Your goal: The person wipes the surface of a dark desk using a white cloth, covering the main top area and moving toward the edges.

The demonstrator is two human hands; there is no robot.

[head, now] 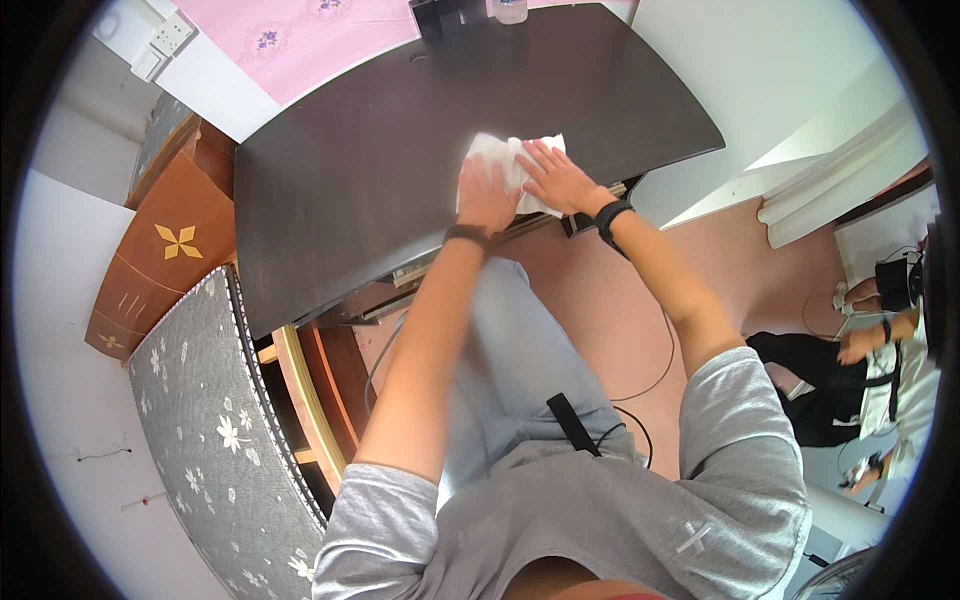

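Note:
A white cloth or paper wipe (491,146) lies spread at the front edge of a dark wooden desk (360,172). My left hand (486,196) rests flat on its left part, somewhat blurred, fingers pointing away from me. On its right part lies my right hand (556,178), palm down with the fingers spread. Neither hand is closed around the wipe. Part of the wipe reaches the desk's front edge between and below my hands. Both wrists wear dark bands.
Black items (450,16) and a clear container (510,10) stand at the desk's back. Left are a wooden headboard (169,240) and a grey floral mattress (217,442). A cable (670,352) crosses the floor. Other people are at the far right, one in black trousers (810,390).

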